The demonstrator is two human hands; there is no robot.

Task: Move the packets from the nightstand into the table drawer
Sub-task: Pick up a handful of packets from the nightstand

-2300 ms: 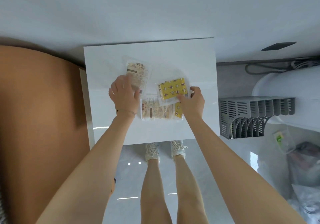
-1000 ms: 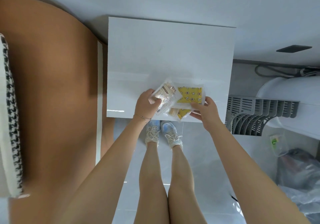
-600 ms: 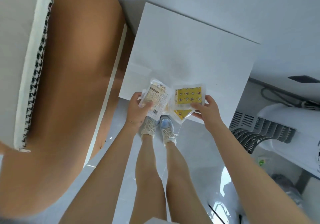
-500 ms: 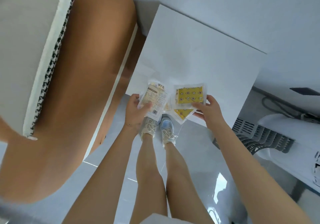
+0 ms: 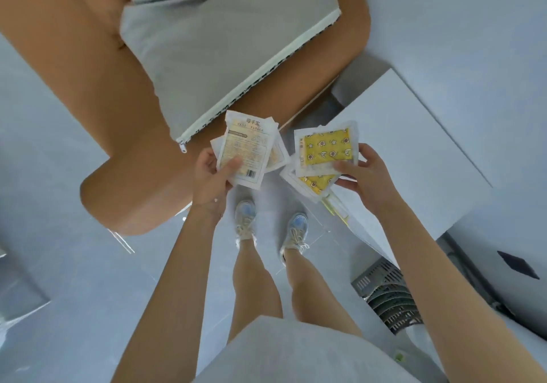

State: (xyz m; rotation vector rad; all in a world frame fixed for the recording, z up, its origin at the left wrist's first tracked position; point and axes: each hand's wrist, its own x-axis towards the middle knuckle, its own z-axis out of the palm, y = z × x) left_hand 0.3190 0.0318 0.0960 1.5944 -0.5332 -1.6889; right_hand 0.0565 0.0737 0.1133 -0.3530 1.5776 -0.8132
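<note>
Holding two separate bundles in the air above the glossy grey floor (image 5: 74,264), the hands are apart and each grips its own share. The left hand (image 5: 211,181) pinches the pale, cream-printed plastic packets (image 5: 245,151), thumb on the front one near its barcode. Their long axis runs away from the person, tipped slightly right, with the printed heading at the far end. The right hand (image 5: 367,178) pinches the clear packets with yellow star-patterned inserts (image 5: 325,151) at their near right corner. The top one lies broadside, and one beneath it points a corner down toward the floor. In both bundles the rear packets are mostly covered, so their number is hard to make out. The bundles hang just off the near left corner of the white flat-topped nightstand (image 5: 414,157), beside the orange-brown bed (image 5: 88,57).
</note>
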